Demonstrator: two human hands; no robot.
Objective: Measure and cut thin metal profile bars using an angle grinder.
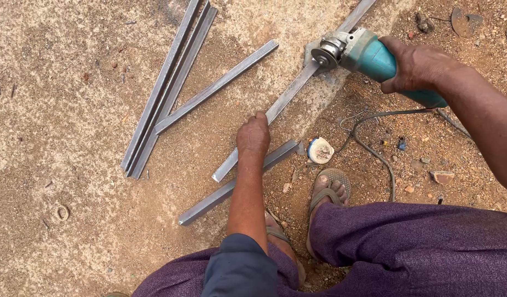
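My left hand [253, 135] presses down on a long grey steel bar [289, 93] that lies slanted on the sandy ground. My right hand [415, 66] grips a teal angle grinder [369, 55], whose disc end [321, 56] sits against the same bar, further up it. A second steel bar [220, 195] lies just below my left hand, near my sandalled feet [328, 192].
Three more steel bars lie to the left: a close pair [165, 91] and a single one [218, 85] angled off them. The grinder's cable [374, 151] loops over the dirt at right. A small white round object [320, 150] sits by the bars. Stones are scattered at right.
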